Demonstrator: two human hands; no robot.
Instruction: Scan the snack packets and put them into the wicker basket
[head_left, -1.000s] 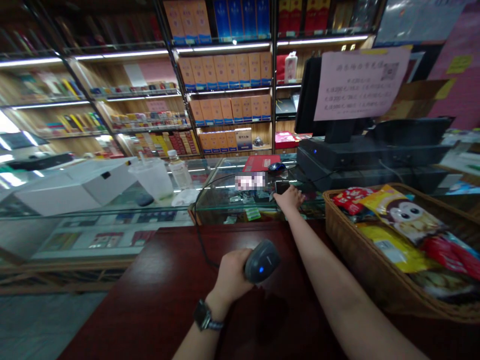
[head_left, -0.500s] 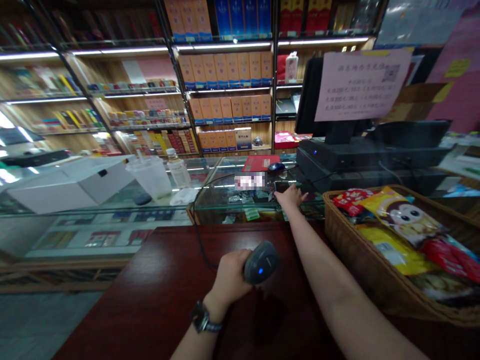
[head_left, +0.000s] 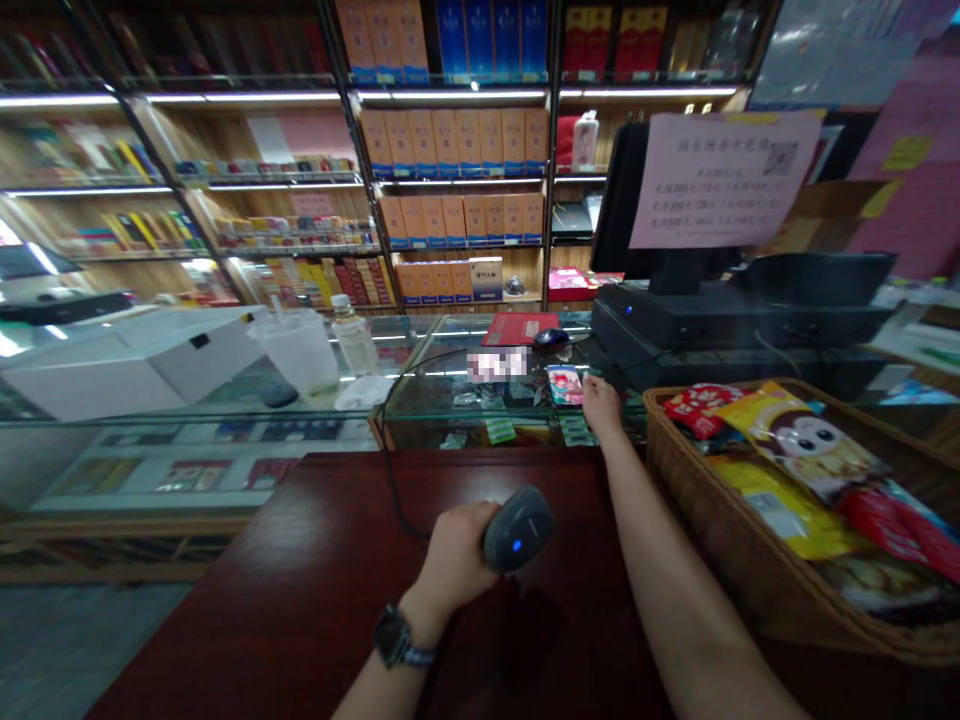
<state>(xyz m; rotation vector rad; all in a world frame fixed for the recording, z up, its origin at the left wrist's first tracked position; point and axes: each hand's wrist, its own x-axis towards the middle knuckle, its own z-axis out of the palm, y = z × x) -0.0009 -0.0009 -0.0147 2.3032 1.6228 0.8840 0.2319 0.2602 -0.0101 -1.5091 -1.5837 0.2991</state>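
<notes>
My left hand [head_left: 456,552] is wrapped round the grip of a dark grey barcode scanner [head_left: 517,527], held just above the dark red counter [head_left: 315,590]; a blue light glows on its head and its black cable [head_left: 390,440] runs up to the glass case. My right hand [head_left: 602,404] reaches far forward onto the glass counter [head_left: 450,375], fingers resting at the right edge of a phone [head_left: 565,384] with a lit, colourful screen. I cannot see whether the fingers grip the phone or only touch it.
A wicker basket [head_left: 697,500] of snack packets stands at the right. Behind it are a black till unit [head_left: 712,320] and a monitor with a pink paper notice [head_left: 720,180]. A plastic cup [head_left: 296,350], a bottle [head_left: 355,335] and a white box [head_left: 127,360] stand on the left glass.
My right hand has shifted slightly to the right off the phone, whose screen now shows lit. The left hand keeps the scanner almost still.
</notes>
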